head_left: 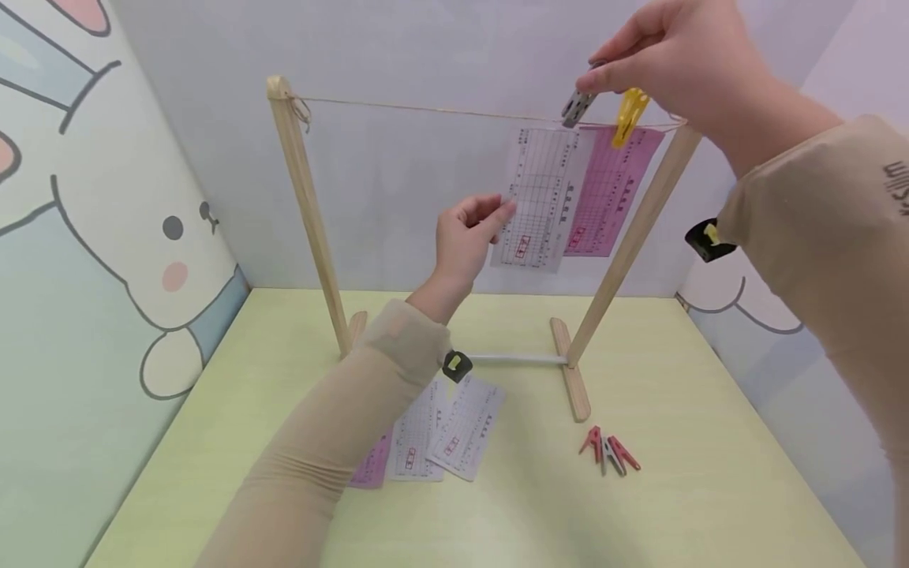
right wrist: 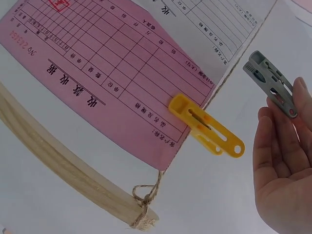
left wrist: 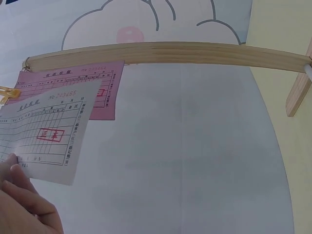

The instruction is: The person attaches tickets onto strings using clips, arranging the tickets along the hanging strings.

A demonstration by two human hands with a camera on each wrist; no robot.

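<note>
**A white slip is held up to the string while a grey peg is brought to its top edge.**

Head view: the white slip (head_left: 540, 197) is pinched at its left edge by the left hand (head_left: 465, 241), just left of the pink slip (head_left: 611, 193), which hangs from the string (head_left: 426, 110) under a yellow peg (head_left: 629, 114). The grey peg (head_left: 578, 104) is gripped by the right hand (head_left: 675, 59) at the slip's top; the slip is best kept level until the peg bites over both paper and string. Spare pegs (head_left: 609, 453) and slips (head_left: 443, 430) lie on the near table (head_left: 675, 489).

Left wrist view: fingertips (left wrist: 14, 170) are seen on the white slip's (left wrist: 44, 136) edge.

Right wrist view: the grey peg (right wrist: 270, 83) is seen pinched at its tail, beside the yellow peg (right wrist: 207, 124).
</note>
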